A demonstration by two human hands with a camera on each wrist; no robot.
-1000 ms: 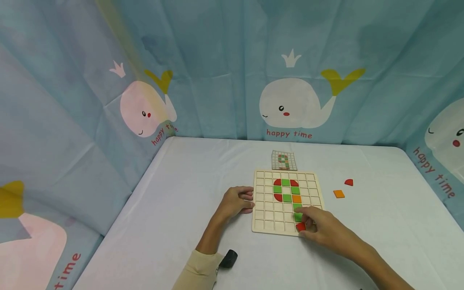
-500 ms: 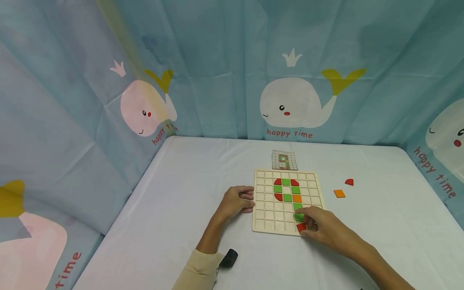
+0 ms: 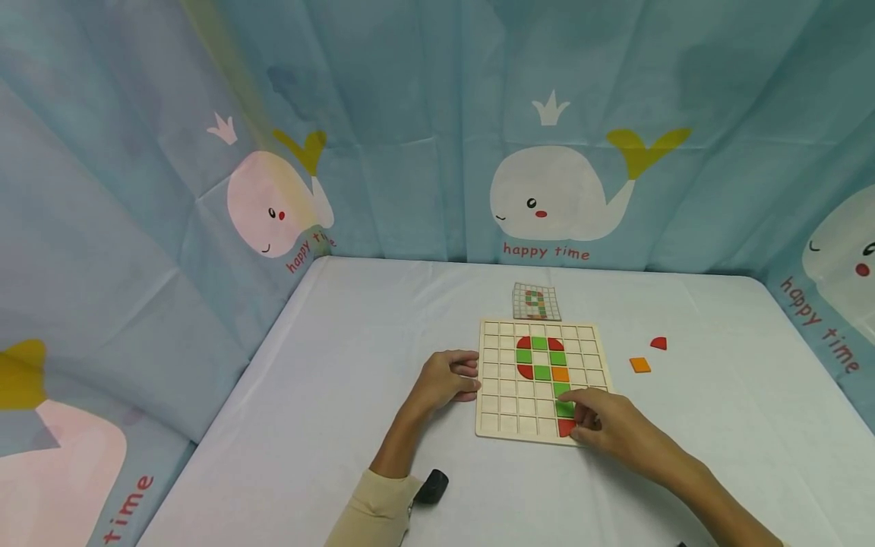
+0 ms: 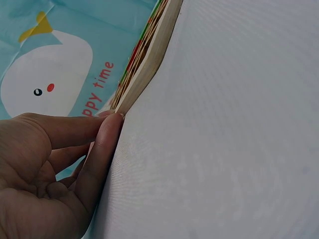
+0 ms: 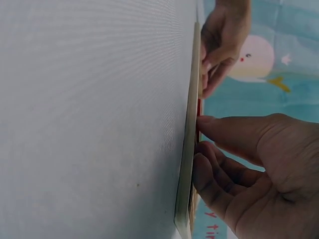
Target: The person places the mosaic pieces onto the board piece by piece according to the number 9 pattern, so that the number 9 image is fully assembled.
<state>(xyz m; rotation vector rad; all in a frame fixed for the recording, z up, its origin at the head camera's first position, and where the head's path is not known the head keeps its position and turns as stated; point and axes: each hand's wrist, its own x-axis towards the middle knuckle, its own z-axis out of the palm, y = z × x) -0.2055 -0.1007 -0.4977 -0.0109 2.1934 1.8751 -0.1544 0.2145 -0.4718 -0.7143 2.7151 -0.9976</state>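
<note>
A wooden grid board (image 3: pixel 509 406) lies on the table with green, red and orange tiles set in its cells. My left hand (image 3: pixel 437 380) touches the board's left edge with thumb and fingertips. My right hand (image 3: pixel 615 425) is over the board's lower right part. Its index fingertip is at a green tile (image 3: pixel 563 409), and its thumb touches a red tile (image 3: pixel 565 428) in the bottom row, partly covered by the hand. In the right wrist view the thumb (image 5: pixel 209 122) rests close on the board's surface, with the other fingers bent beside it.
Behind the board lies a pattern card (image 3: pixel 536 302) showing a similar coloured figure. To the right on the white table (image 3: pixel 383 319) lie an orange square tile (image 3: pixel 639 365) and a red quarter-round tile (image 3: pixel 658 343). A whale-print curtain (image 3: pixel 410 190) stands around the table.
The red tile under my right thumb, askew earlier, now sits straighter in its cell. My right hand has shifted slightly to the right. The left hand stays at the board's edge.
</note>
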